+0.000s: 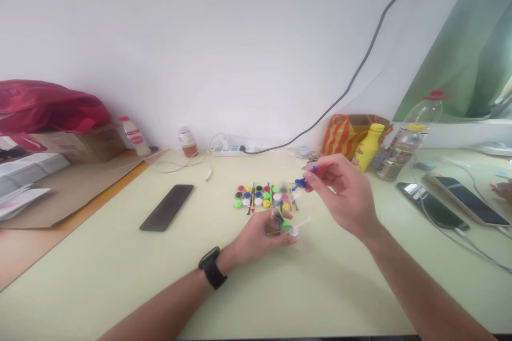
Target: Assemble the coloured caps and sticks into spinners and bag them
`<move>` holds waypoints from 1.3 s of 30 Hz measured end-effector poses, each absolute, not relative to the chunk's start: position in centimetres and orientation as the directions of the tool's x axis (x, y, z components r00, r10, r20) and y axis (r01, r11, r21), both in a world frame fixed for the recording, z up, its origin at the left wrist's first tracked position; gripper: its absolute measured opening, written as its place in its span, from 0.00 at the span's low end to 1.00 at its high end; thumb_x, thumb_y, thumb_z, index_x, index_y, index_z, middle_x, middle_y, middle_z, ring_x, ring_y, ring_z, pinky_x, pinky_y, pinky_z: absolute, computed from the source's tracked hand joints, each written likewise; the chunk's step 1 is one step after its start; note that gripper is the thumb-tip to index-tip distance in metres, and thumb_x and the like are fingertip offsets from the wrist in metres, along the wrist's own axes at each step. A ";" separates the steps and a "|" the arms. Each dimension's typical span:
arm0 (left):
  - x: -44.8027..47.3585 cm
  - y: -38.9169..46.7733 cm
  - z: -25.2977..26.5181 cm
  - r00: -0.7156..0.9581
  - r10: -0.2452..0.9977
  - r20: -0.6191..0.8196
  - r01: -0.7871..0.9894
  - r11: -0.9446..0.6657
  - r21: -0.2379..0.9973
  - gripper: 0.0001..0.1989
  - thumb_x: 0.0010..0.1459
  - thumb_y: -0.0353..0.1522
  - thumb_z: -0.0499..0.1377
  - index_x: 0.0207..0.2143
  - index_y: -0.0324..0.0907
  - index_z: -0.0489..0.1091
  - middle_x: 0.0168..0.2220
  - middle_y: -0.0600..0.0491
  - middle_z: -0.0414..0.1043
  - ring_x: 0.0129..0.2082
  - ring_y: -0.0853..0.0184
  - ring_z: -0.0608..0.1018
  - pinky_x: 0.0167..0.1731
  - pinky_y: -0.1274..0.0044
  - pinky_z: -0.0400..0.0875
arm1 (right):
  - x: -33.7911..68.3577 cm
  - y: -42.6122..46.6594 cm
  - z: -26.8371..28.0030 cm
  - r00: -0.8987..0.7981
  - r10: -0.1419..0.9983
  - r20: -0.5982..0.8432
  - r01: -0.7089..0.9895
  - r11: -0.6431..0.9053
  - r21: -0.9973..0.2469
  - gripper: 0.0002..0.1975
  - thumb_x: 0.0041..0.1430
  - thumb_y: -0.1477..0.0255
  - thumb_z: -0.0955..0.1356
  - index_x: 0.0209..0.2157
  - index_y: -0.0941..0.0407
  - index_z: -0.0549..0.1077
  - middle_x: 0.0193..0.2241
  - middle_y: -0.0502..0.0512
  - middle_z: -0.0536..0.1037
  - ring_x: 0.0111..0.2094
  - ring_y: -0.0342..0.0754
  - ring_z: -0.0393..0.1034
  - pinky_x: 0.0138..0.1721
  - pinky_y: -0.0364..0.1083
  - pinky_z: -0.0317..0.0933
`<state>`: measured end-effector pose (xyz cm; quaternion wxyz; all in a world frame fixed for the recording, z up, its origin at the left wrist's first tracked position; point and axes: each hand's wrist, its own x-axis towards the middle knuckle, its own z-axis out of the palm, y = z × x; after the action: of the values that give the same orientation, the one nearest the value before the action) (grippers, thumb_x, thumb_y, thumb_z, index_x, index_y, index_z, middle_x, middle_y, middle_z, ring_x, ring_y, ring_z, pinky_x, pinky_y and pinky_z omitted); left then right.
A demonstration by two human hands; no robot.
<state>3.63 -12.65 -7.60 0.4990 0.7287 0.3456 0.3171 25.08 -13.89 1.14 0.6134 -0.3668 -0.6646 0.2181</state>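
Observation:
My left hand (260,237), with a black watch (213,268) on its wrist, is closed low over the table around small plastic pieces. Among them are a green piece (285,225) and a white disc with a thin stem (295,231); whether a clear container is also there I cannot tell. Raised to the right, my right hand (344,194) pinches small blue and red plastic pieces (314,169) between thumb and fingers. Just beyond my left hand, several coloured discs (258,192) lie in rows, with thin coloured sticks (253,198) between them.
A black phone (167,208) lies to the left, two more phones (432,206) with cables to the right. Along the wall stand a drink bottle (188,141), a power strip (228,152), a striped bag (336,136), a yellow bottle (368,146) and clear bottles (400,152). Cardboard (72,192) lies far left.

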 end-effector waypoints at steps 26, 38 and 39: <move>3.6 -12.5 -8.3 0.520 0.840 0.155 0.235 -0.314 0.920 0.22 0.55 0.45 0.72 0.45 0.40 0.76 0.41 0.48 0.81 0.38 0.61 0.80 0.38 0.74 0.74 | 27.9 -13.6 4.6 -0.457 0.799 0.392 0.642 0.601 -0.477 0.12 0.69 0.60 0.68 0.34 0.52 0.78 0.23 0.48 0.76 0.23 0.44 0.67 0.22 0.44 0.57; 3.6 -12.6 -8.2 0.563 0.815 0.137 0.193 -0.291 0.937 0.24 0.55 0.45 0.71 0.48 0.40 0.76 0.46 0.46 0.80 0.44 0.56 0.81 0.45 0.68 0.76 | 27.4 -13.3 4.6 -0.520 0.799 0.302 0.628 0.598 -0.499 0.11 0.68 0.65 0.68 0.33 0.52 0.80 0.24 0.48 0.78 0.25 0.45 0.68 0.23 0.44 0.57; 3.6 -12.6 -8.2 0.563 0.815 0.139 0.189 -0.291 0.938 0.24 0.56 0.45 0.71 0.48 0.40 0.76 0.46 0.46 0.80 0.44 0.56 0.81 0.46 0.68 0.76 | 27.4 -13.3 4.5 -0.521 0.798 0.304 0.627 0.599 -0.498 0.10 0.68 0.66 0.68 0.34 0.51 0.80 0.25 0.48 0.79 0.25 0.45 0.68 0.23 0.44 0.57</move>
<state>3.61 -12.63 -8.23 0.4884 0.7367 0.3407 0.3204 27.35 -13.34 4.54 0.2580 -0.4161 -0.8561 0.1653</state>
